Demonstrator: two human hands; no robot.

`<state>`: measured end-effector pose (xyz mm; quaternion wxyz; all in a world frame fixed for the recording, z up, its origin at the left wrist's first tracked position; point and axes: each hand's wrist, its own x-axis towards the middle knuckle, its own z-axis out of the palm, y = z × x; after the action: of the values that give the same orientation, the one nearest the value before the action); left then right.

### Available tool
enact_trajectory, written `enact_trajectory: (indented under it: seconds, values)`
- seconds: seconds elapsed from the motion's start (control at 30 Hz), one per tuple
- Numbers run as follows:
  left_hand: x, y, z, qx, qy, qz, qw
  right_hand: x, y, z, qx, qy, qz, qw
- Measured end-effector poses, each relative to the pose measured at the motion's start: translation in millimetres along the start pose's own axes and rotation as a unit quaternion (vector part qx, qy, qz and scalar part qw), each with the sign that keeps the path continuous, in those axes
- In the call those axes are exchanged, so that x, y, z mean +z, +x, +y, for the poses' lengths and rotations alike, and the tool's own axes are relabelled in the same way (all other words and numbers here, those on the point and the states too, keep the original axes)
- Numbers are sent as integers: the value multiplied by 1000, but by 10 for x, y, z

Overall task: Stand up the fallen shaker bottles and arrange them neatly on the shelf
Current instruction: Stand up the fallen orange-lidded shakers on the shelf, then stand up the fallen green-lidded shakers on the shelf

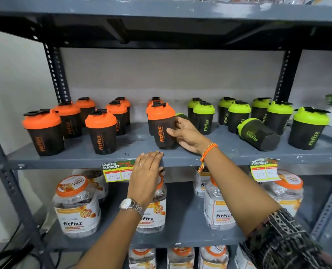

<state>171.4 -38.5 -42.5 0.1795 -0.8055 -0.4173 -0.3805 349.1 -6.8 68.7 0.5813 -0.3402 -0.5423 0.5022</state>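
— Grey metal shelving filled the frame, didn't it? What stood on the middle shelf?

— At left, orange-lidded shakers, upright in loose rows. Below centre, the left hand lay flat on the shelf's front edge, fingers loose and holding nothing.

— And the right hand?

— At centre, its fingers were wrapped round the dark body of an orange-lidded bottle, which stood upright or nearly so, base at the shelf.

— So which step?

— Setting that one in place, I'd judge. Further right stood the green-lidded shakers, and among them a fallen green bottle lay on its side, well apart from either hand. Another green lid peeked from behind the right hand; I couldn't tell how it lay. Next would call for releasing, then reaching right.
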Motion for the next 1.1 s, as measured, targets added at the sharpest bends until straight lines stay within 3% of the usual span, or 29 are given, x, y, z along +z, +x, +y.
enact_trajectory:
  seconds: [0.53,0.67,0.83,0.93,1.0,1.1]
  values:
    - [-33,-9,46,-17,9,4,1000,17,98,121,55,-59,-87,993]
    - [-65,-14,75,-37,-13,-7,999,-119,-34,-17,40,-87,-75,993]
    - [-88,6,216,-70,-27,-2,997,-500,-311,-349,6,-137,18,990]
    - [-86,38,403,-96,-8,22,995,-853,-549,-664,-46,-230,105,966]
    - [-66,42,531,-95,-8,31,995,-1137,-745,-879,-65,-302,169,936]
    - [17,75,735,-52,2,2,999,-1562,-1047,-1110,-76,-436,306,843]
